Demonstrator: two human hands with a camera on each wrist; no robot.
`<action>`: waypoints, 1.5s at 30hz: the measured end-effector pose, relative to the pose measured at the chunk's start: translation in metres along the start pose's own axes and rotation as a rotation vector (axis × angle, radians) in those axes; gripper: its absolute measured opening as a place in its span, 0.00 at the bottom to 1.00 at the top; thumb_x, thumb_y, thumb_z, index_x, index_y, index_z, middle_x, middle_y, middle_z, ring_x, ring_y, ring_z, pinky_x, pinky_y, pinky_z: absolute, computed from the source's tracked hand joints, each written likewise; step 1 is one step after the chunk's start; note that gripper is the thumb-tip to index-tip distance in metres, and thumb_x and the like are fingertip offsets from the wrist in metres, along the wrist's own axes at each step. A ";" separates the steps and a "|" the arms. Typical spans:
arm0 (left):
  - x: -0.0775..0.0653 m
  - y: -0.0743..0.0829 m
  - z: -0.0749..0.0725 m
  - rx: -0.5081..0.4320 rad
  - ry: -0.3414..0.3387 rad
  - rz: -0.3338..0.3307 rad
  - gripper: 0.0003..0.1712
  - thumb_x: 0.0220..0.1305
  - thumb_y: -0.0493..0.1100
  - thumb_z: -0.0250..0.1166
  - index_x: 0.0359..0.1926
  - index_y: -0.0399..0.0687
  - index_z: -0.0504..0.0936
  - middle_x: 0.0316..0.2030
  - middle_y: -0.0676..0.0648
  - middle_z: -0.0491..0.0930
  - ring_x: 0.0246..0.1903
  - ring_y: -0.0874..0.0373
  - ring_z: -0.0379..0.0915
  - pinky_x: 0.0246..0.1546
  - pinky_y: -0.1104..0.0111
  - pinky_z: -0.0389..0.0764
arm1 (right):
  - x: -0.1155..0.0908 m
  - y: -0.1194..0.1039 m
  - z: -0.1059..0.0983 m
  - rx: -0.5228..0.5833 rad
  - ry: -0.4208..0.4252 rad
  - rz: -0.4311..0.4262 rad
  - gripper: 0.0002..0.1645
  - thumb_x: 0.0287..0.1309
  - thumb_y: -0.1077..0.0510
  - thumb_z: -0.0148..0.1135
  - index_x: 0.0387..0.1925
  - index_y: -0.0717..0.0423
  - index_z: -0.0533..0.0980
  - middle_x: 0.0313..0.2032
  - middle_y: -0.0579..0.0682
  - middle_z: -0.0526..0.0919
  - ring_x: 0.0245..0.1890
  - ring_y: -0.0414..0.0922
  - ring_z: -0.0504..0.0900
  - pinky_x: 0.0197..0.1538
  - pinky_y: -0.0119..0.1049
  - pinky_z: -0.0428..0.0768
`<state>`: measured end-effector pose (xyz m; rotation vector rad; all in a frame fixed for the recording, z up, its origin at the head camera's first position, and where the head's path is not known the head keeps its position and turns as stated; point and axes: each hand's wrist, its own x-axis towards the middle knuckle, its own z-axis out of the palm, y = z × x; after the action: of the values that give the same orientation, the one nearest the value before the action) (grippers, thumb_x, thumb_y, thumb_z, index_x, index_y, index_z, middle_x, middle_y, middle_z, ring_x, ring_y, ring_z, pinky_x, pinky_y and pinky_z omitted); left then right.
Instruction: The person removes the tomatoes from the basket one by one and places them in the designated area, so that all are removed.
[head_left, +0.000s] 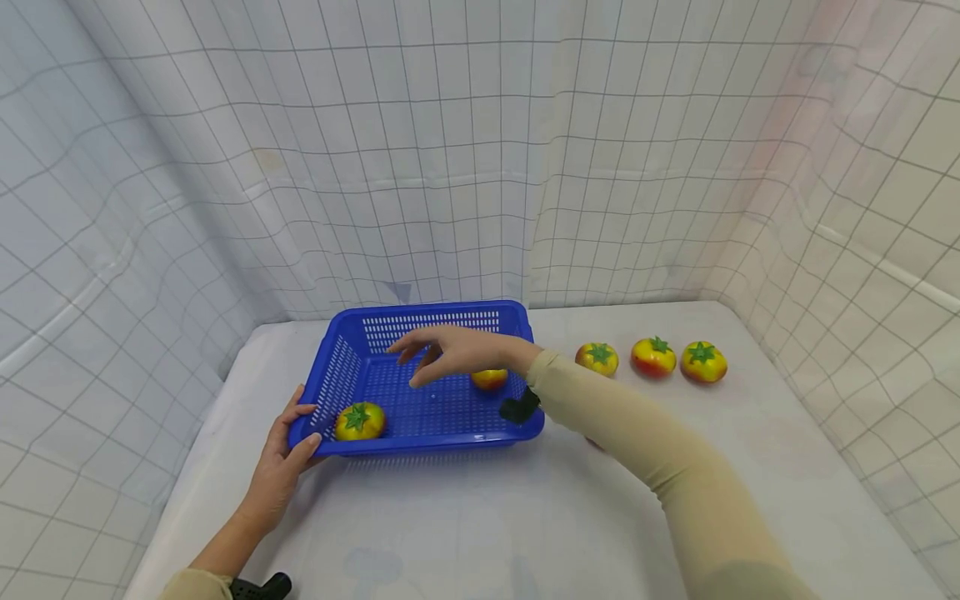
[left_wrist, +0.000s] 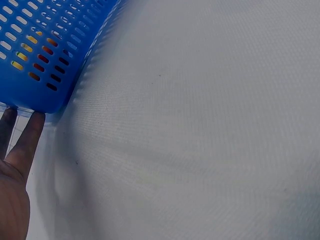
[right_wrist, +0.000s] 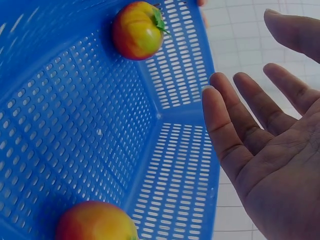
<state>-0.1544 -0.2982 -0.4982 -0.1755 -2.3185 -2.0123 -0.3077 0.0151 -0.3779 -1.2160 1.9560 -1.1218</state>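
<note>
A blue plastic basket (head_left: 420,446) with slotted walls sits on the white table. My left hand (head_left: 281,475) holds its near left corner, thumb and fingers at the rim; the left wrist view shows fingertips against that rim. One yellow-and-red tomato (head_left: 361,421) with a green leafy top lies in the near left corner of the basket. Another tomato (head_left: 490,380) is inside toward the right, partly covered by my right wrist. Over the basket hovers my right hand (head_left: 453,350), its fingers loosely extended and holding nothing; the right wrist view shows its bare palm (right_wrist: 285,165).
Right of the basket, three more tomatoes stand in a row: a near one (head_left: 597,358), a middle one (head_left: 654,357) and a far right one (head_left: 703,362). A reddish bit shows under my right forearm. Grid-patterned white curtains (head_left: 465,167) enclose the table (head_left: 480,533).
</note>
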 end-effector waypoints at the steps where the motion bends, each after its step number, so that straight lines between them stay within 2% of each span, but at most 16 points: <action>1: 0.000 0.000 0.000 0.000 0.000 -0.001 0.26 0.81 0.40 0.50 0.74 0.48 0.56 0.82 0.57 0.33 0.75 0.28 0.37 0.51 0.78 0.78 | 0.002 0.001 0.001 0.006 -0.002 0.004 0.36 0.64 0.51 0.70 0.71 0.49 0.70 0.62 0.46 0.77 0.61 0.46 0.77 0.58 0.34 0.79; 6: 0.000 0.001 0.000 0.010 0.003 -0.003 0.26 0.81 0.40 0.50 0.74 0.48 0.56 0.82 0.57 0.33 0.75 0.28 0.38 0.51 0.78 0.78 | 0.010 0.003 0.003 0.018 -0.009 0.025 0.36 0.63 0.51 0.71 0.71 0.48 0.70 0.61 0.44 0.77 0.60 0.41 0.77 0.57 0.33 0.80; 14: -0.001 0.001 -0.001 0.014 0.006 0.000 0.27 0.81 0.40 0.51 0.74 0.47 0.56 0.82 0.56 0.33 0.75 0.27 0.37 0.51 0.78 0.78 | 0.026 0.011 0.007 -0.075 -0.023 0.078 0.36 0.64 0.50 0.71 0.71 0.46 0.70 0.62 0.41 0.76 0.61 0.39 0.74 0.58 0.31 0.78; 18: -0.001 0.000 -0.001 0.003 0.006 -0.002 0.26 0.80 0.40 0.51 0.74 0.47 0.56 0.82 0.56 0.33 0.75 0.27 0.37 0.51 0.78 0.78 | 0.032 0.014 0.009 -0.097 -0.051 0.098 0.37 0.63 0.49 0.71 0.71 0.45 0.70 0.63 0.42 0.76 0.63 0.41 0.73 0.58 0.31 0.77; 26: 0.000 0.001 -0.001 0.000 0.002 -0.003 0.26 0.81 0.40 0.50 0.73 0.48 0.56 0.82 0.55 0.33 0.74 0.28 0.38 0.51 0.77 0.78 | 0.044 0.020 0.012 -0.120 -0.097 0.126 0.39 0.62 0.54 0.73 0.72 0.45 0.69 0.65 0.48 0.75 0.67 0.53 0.72 0.56 0.31 0.78; 32: 0.000 0.000 -0.001 -0.008 0.000 0.003 0.25 0.80 0.39 0.50 0.73 0.47 0.57 0.82 0.54 0.33 0.75 0.29 0.38 0.52 0.77 0.78 | 0.053 0.024 0.017 -0.123 -0.102 0.157 0.41 0.60 0.57 0.74 0.72 0.43 0.69 0.67 0.55 0.73 0.57 0.47 0.80 0.54 0.31 0.80; 39: 0.001 -0.001 -0.001 -0.004 0.004 -0.006 0.25 0.81 0.40 0.50 0.73 0.48 0.57 0.82 0.55 0.33 0.74 0.28 0.38 0.51 0.77 0.78 | 0.062 0.027 0.023 -0.156 -0.135 0.201 0.42 0.59 0.58 0.75 0.72 0.40 0.69 0.68 0.51 0.74 0.67 0.49 0.72 0.59 0.36 0.78; 45: 0.001 -0.001 0.000 0.005 0.008 -0.007 0.26 0.80 0.39 0.50 0.73 0.47 0.56 0.82 0.55 0.33 0.75 0.28 0.38 0.51 0.78 0.78 | 0.069 0.027 0.027 -0.196 -0.161 0.198 0.44 0.59 0.57 0.75 0.75 0.45 0.67 0.68 0.52 0.74 0.65 0.47 0.74 0.59 0.35 0.78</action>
<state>-0.1551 -0.2982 -0.4989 -0.1595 -2.3219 -2.0065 -0.3269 -0.0501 -0.4171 -1.1422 2.0459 -0.7241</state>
